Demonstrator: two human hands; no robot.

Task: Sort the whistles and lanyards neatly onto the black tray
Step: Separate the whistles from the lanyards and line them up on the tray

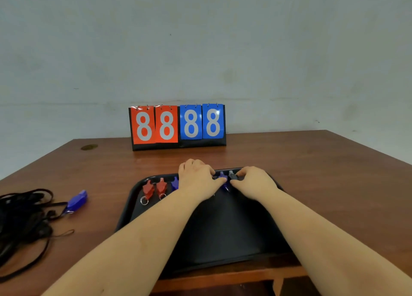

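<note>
Between my two hands, at the far edge of the black tray (223, 229), lie a blue whistle (223, 181) and a dark whistle (231, 175). My left hand (197, 177) curls its fingers beside the blue one; my right hand (254, 180) pinches the dark one. Left of my left hand sit another blue whistle (175, 183) and two red whistles (155, 188). Well off left on the worktop (312, 162) lie tangled black lanyards (24, 220), one bearing a blue whistle (77, 200). Beyond my hands stands a scoreboard (178, 126).

Whistles (155, 190) line the tray's (223, 240) far edge; lanyards (24, 220) lie left, scoreboard (178, 127) behind.
</note>
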